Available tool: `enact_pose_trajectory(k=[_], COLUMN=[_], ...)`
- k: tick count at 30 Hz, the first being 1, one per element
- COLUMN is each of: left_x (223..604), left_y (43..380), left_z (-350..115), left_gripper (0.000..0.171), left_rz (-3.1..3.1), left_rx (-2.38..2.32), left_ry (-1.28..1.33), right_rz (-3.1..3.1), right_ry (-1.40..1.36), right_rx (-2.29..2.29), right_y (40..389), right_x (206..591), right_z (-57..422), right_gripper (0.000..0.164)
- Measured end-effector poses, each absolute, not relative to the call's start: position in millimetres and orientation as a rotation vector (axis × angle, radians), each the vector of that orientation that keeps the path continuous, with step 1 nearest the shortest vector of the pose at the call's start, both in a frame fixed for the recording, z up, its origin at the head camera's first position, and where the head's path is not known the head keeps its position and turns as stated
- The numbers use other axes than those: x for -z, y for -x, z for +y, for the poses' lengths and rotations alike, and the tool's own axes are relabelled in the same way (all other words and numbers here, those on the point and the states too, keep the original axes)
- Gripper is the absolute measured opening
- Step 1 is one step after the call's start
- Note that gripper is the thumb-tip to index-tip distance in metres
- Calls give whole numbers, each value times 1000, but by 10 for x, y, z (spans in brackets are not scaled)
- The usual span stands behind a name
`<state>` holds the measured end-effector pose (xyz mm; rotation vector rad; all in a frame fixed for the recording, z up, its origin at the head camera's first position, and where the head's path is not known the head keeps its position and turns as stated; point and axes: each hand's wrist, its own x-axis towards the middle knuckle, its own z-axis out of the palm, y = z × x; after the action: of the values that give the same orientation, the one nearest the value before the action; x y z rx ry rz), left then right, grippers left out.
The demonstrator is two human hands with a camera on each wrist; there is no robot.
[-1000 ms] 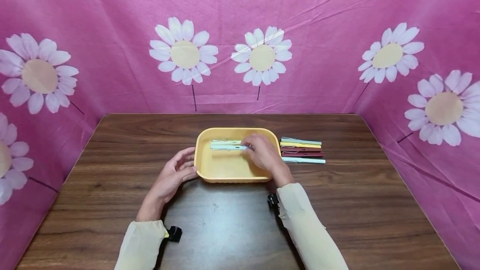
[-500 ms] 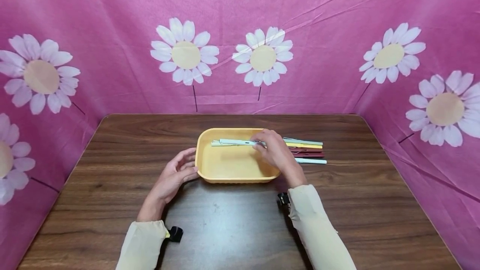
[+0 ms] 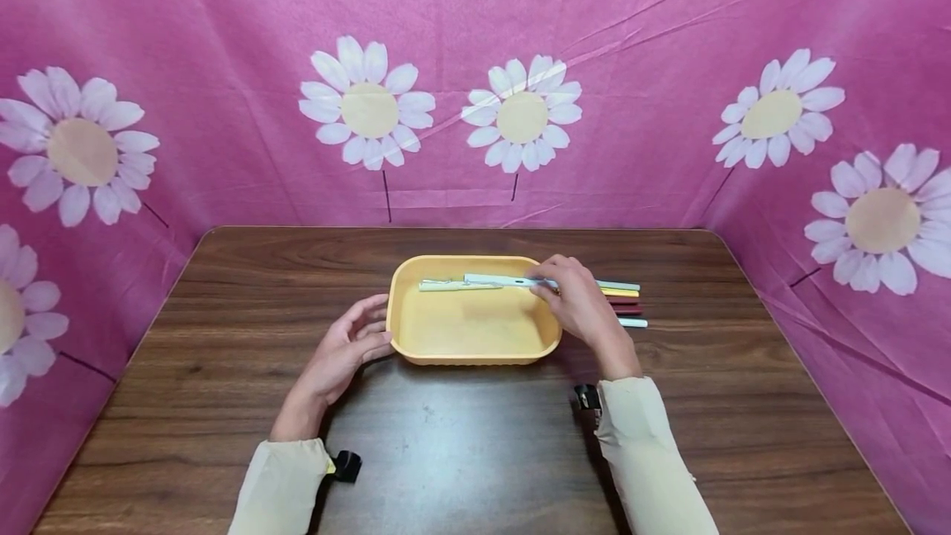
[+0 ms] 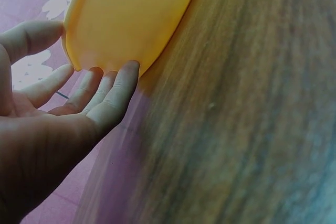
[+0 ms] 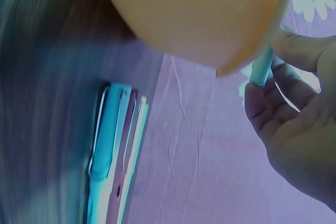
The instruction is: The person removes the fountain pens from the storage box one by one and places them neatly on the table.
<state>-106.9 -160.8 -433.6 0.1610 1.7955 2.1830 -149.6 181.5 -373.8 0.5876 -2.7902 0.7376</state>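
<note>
My right hand (image 3: 575, 300) pinches a pale blue pen (image 3: 498, 280) between thumb and fingers, above the right end of a yellow plastic tray (image 3: 475, 358). In the right wrist view the end of this pen (image 5: 261, 68) shows beside the tray wall. A pale green pen (image 3: 446, 286) lies inside the tray along its back side, partly overlapped by the held one. My left hand (image 3: 351, 343) rests at the tray's left end. The left wrist view has its lightly bent fingers (image 4: 118, 90) against the outer wall and the thumb at the rim.
Right of the tray, several pens lie side by side on the wooden table (image 3: 743, 403), including a yellow pen (image 3: 621, 293), a dark red pen (image 3: 627, 310) and a light blue pen (image 3: 635, 323). Behind the table hangs a pink cloth (image 3: 631, 147) printed with daisies.
My right hand has lifted the pale blue pen from the tray floor and carried it rightward, toward the tray's right rim. The left hand has stayed in place.
</note>
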Motion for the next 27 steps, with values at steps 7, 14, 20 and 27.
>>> enact_pose_trajectory(k=[7, 14, 20, 27], left_x=[4340, 4340, 4345, 4322], left_y=[1069, 1072, 1072, 1066], left_z=[-1612, -1610, -1609, -1611], left_gripper=[60, 61, 61, 61], left_rz=[1791, 1795, 1793, 1793], left_rx=[-2183, -2184, -2181, -2186], left_ry=[-163, -168, -172, -167], right_rz=[-2798, -2813, -2827, -2823], right_ry=[-594, -566, -560, -553], right_rx=[-729, -734, -709, -684], right_y=[1473, 1466, 1444, 1417], right_x=[3729, 3705, 3693, 3664], right_z=[1994, 2161, 2319, 2499], right_gripper=[16, 16, 16, 17])
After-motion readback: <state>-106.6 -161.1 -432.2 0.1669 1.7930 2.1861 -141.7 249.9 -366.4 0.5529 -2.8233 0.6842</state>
